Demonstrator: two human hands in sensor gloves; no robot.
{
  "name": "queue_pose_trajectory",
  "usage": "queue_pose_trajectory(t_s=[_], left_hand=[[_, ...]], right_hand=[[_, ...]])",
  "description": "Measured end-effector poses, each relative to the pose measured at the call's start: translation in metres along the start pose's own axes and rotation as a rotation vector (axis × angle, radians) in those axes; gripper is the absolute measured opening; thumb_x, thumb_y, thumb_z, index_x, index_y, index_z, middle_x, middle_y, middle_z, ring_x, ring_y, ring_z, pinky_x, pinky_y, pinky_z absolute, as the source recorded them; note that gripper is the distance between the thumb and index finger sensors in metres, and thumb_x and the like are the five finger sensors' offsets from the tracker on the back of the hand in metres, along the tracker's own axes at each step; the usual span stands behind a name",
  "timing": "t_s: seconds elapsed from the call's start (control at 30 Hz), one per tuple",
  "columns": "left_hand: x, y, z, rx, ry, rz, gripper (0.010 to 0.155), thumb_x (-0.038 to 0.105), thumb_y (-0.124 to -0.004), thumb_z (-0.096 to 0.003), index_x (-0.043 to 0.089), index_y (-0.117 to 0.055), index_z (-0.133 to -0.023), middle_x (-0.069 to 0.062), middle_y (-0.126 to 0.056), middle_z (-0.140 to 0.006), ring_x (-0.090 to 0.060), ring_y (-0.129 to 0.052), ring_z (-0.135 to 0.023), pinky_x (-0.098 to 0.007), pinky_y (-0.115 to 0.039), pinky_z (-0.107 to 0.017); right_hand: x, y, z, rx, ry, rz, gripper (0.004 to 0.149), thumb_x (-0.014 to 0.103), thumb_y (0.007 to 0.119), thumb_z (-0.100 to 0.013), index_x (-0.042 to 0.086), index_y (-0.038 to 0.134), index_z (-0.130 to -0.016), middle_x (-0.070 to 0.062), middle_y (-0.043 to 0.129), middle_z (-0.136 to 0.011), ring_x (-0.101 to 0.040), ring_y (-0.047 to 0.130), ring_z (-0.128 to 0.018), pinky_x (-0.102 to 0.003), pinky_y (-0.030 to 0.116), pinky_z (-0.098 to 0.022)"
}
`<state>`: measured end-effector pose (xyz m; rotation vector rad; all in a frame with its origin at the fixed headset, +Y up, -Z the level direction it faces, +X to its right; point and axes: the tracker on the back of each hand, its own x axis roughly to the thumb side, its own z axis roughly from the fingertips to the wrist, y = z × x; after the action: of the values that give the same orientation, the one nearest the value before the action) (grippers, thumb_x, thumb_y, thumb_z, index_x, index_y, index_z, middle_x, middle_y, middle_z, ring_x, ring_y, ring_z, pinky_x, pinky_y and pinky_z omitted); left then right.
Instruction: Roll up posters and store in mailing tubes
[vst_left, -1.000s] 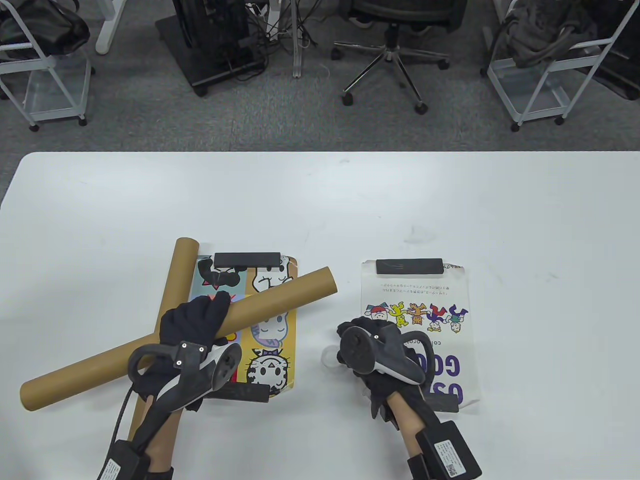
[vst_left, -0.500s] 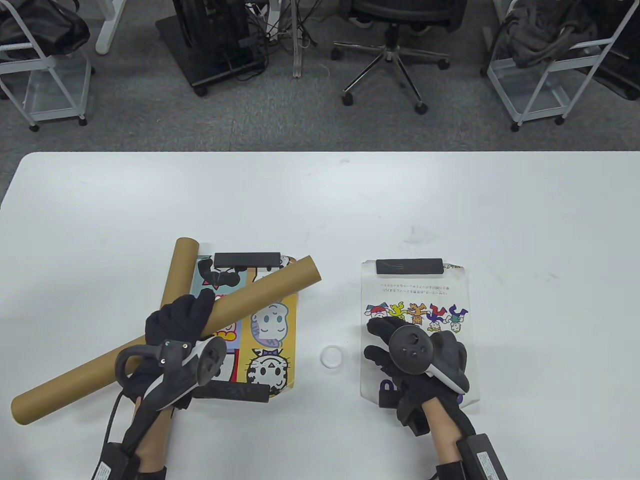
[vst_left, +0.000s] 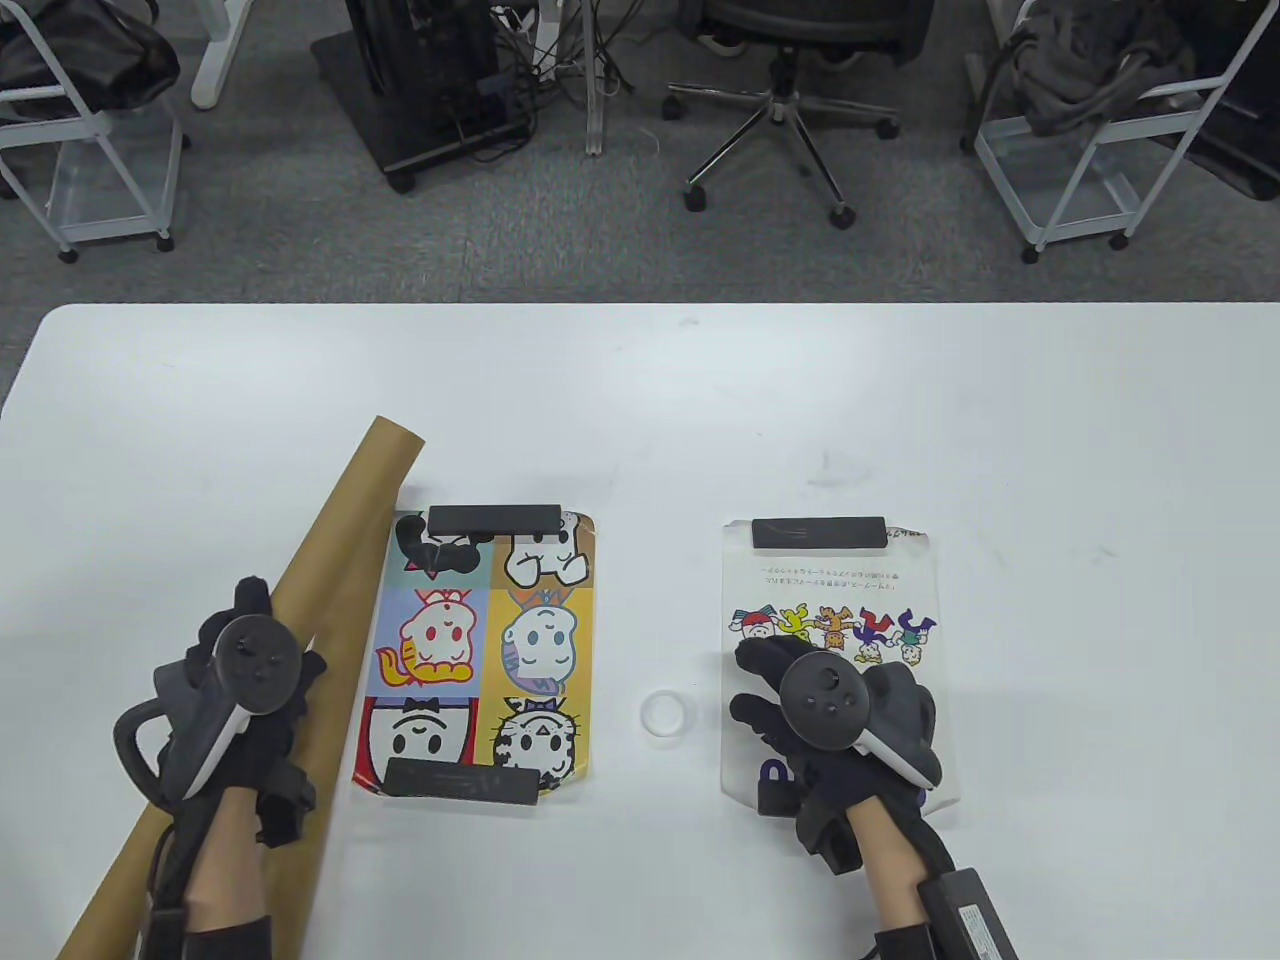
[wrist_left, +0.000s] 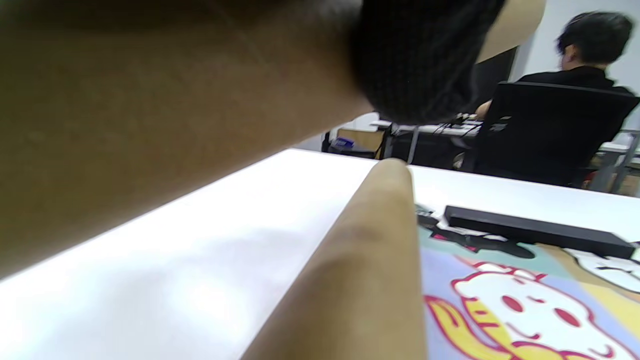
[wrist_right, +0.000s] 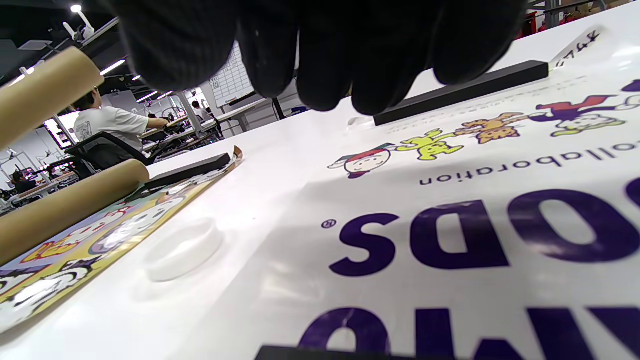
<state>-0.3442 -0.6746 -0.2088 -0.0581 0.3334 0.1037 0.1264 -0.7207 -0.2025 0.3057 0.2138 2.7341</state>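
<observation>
The left hand grips one cardboard tube, fingers wrapped around it, at the bench's front-left area. A second tube lies beneath it, beside the cartoon poster. Black bars weigh down that poster's far and near ends. The right hand rests on the white poster, fingers together and curled. A clear ring lies between the posters.

Brown tubes; black gloves; white table.
</observation>
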Motion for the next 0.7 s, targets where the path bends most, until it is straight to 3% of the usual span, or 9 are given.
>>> queue_pose_trajectory(t_s=[0.17,0.3,0.7], left_hand=[[-0.012,-0.012,-0.008,-0.071,0.083,0.035,0.085,0.042,-0.081,-0.0514,0.010,-0.042,-0.121,-0.018,-0.067,-0.113,-0.041,-0.085,-0.094,-0.061,-0.074,-0.072],[-0.014,-0.017,-0.010,-0.102,0.136,-0.015,0.085,0.041,-0.080,-0.0522,0.008,-0.043,-0.121,-0.019,-0.067,-0.113,-0.042,-0.085,-0.094,-0.061,-0.074,-0.072],[-0.020,-0.036,-0.016,-0.208,0.210,-0.033,0.086,0.041,-0.080,-0.0527,0.008,-0.040,-0.121,-0.019,-0.066,-0.114,-0.042,-0.084,-0.096,-0.061,-0.074,-0.073]], right_hand=[[0.000,0.000,0.000,0.005,-0.003,0.002,0.061,0.041,0.073,-0.050,0.015,0.063,-0.104,-0.018,0.070,-0.108,-0.049,0.074,-0.094,-0.070,0.060,-0.068],[0.001,0.003,-0.001,0.028,0.002,0.018,0.052,0.033,0.073,-0.054,0.015,0.065,-0.102,-0.018,0.071,-0.108,-0.049,0.074,-0.094,-0.070,0.060,-0.068],[0.002,0.004,-0.001,0.032,0.002,0.016,0.055,0.037,0.073,-0.052,0.015,0.065,-0.102,-0.018,0.071,-0.108,-0.049,0.074,-0.093,-0.070,0.060,-0.068]])
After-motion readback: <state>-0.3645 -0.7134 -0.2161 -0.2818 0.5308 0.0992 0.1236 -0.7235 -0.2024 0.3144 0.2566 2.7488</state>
